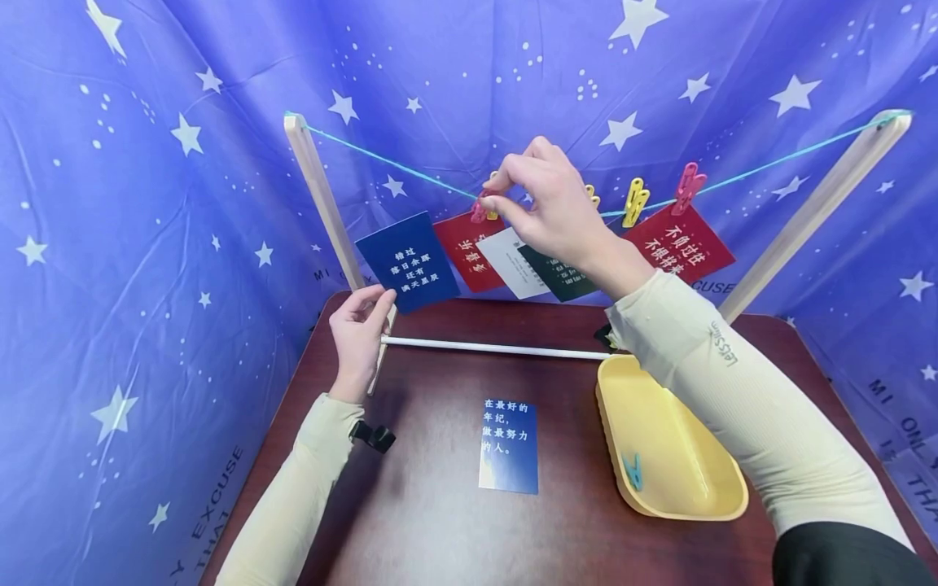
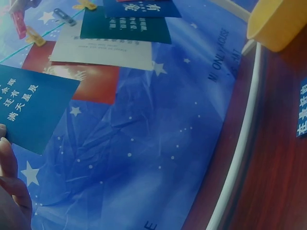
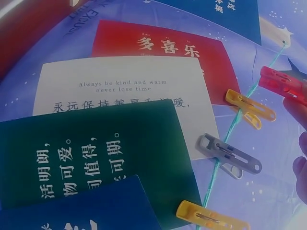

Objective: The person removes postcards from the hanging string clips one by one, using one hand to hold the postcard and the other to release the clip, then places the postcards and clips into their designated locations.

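My left hand [image 1: 359, 330] pinches the lower left corner of a blue card [image 1: 407, 264] with white writing. The card is tilted, its upper edge just below the cyan string [image 1: 396, 168]. Higher up, my right hand [image 1: 553, 203] holds a pink clothespin [image 3: 283, 84] between thumb and fingers, close beside the string. A yellow clothespin [image 3: 249, 105] next to it clips a red card [image 1: 463, 262] to the string. Beyond hang a white card [image 1: 501, 262] on a grey clothespin [image 3: 228, 153] and a green card [image 1: 554, 275], partly hidden behind my right forearm in the head view.
Wooden posts [image 1: 322, 195] hold the string. Farther right, a pink clothespin [image 1: 687, 187] holds another red card [image 1: 685, 244]. On the table lie a blue card [image 1: 509, 464] and a yellow basin [image 1: 608, 431] containing a blue clothespin [image 1: 633, 472]. A white rod [image 1: 498, 348] spans the back.
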The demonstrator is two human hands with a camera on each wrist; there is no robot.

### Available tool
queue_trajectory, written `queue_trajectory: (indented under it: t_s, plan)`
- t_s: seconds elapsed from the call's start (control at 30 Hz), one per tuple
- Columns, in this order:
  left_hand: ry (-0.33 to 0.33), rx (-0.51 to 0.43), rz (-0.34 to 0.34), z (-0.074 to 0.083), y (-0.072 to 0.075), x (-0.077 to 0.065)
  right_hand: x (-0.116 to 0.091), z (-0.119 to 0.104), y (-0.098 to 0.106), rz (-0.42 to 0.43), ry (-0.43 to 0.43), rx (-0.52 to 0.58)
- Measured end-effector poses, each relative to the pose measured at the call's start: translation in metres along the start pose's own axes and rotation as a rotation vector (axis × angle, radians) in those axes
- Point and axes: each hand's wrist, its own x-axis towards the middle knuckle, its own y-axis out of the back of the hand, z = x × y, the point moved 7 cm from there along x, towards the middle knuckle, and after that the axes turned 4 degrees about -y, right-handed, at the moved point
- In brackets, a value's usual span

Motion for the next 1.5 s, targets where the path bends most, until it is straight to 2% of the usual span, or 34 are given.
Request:
queue_trajectory:
  t_s: [0.27,0.8,1.5]
  plan:
    - [0.022,-0.003,-0.01,-0.004,-0.003,-0.006,-0.006,0.005,-0.004,-0.044,-0.083,-0.011]
    - [0.026,-0.002,-0.072,-0.004,-0.016,-0.013,-0.019,0.01,-0.006,-0.043,-0.075,-0.003]
    - [0.024,-0.015,-0.101,-0.005,-0.023,-0.021,-0.04,0.014,-0.009,-0.07,-0.08,-0.023]
